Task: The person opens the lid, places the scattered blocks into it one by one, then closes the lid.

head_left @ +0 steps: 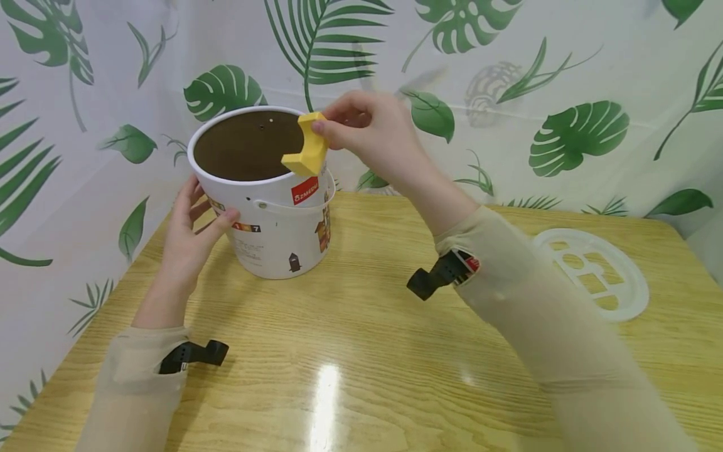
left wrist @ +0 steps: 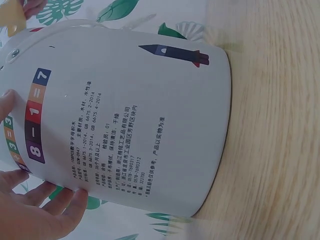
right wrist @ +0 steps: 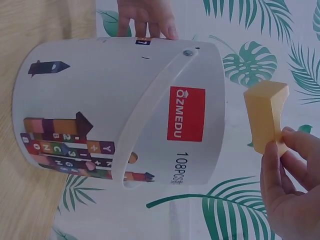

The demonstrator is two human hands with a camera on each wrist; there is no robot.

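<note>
A white bucket (head_left: 277,229) with a red label and printed block pictures stands upright at the table's left. My left hand (head_left: 189,235) rests on its left side, thumb on the front wall and the other fingers spread against the wall further round. Between thumb and fingertips, my right hand (head_left: 378,129) pinches a yellow arch-shaped block (head_left: 315,154). The block overlaps the bucket's right rim in the head view; in the right wrist view, the block (right wrist: 265,117) shows a gap from the rim. The bucket's mouth faces up, its floor hidden.
On the wooden table (head_left: 361,339), a white round lid (head_left: 637,292) with shaped cutouts lies at the right, partly behind my right sleeve. The bucket's white handle (head_left: 294,208) hangs down its front. A leaf-patterned sheet (head_left: 531,75) covers the wall behind and at left.
</note>
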